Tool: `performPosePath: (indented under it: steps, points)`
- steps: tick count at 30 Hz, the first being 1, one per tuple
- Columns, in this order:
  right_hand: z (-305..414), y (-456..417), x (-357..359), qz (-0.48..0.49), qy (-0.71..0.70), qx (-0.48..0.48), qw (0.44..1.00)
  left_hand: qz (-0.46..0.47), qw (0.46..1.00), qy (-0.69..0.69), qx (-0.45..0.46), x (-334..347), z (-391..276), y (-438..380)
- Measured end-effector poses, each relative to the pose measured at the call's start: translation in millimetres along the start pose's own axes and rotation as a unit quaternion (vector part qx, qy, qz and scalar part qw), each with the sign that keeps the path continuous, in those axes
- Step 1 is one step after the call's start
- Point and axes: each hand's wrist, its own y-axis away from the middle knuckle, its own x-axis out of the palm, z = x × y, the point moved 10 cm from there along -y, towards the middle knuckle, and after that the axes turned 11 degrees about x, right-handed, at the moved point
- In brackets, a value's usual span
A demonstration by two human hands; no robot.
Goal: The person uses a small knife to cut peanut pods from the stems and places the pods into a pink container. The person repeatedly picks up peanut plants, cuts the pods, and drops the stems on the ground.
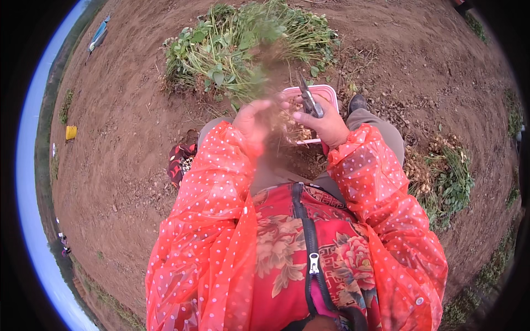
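My left hand [253,123] grips a pulled peanut plant [276,113], blurred by motion, with its roots and pods between my two hands. My right hand [329,120] holds dark metal pruning shears [309,98], their tips directed away from me. Beneath both hands, a pink-and-white plastic basin [331,94] contains harvested peanuts [304,133]; my hands and the plant cover part of it. Beyond the basin lies a large heap of leafy peanut plants [219,58].
To my right rests another pile of peanut plants with pods attached [439,178]. A dark red patterned cloth item [180,163] lies by my left leg. My right shoe [357,103] is beside the basin. Farther left on the bare soil stands a yellow bucket [71,133].
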Motion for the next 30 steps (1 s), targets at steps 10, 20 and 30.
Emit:
performPosePath:
  steps: [10, 20, 30]
  points:
    - [19.0, 6.3, -17.8, -0.21, 0.275, -0.105, 0.932, -0.026, 0.998, -0.05, 0.017, -12.7, 2.6, -6.4]
    - [17.1, 9.0, -60.1, -0.33, 0.239, -0.082, 0.909, 0.051, 0.992, 0.112, -0.037, -13.5, 4.9, -4.8]
    - [4.4, 1.4, -56.2, -0.266, 0.227, -0.078, 0.934, 0.123, 0.982, 0.141, 0.031, 36.4, -16.2, 4.1]
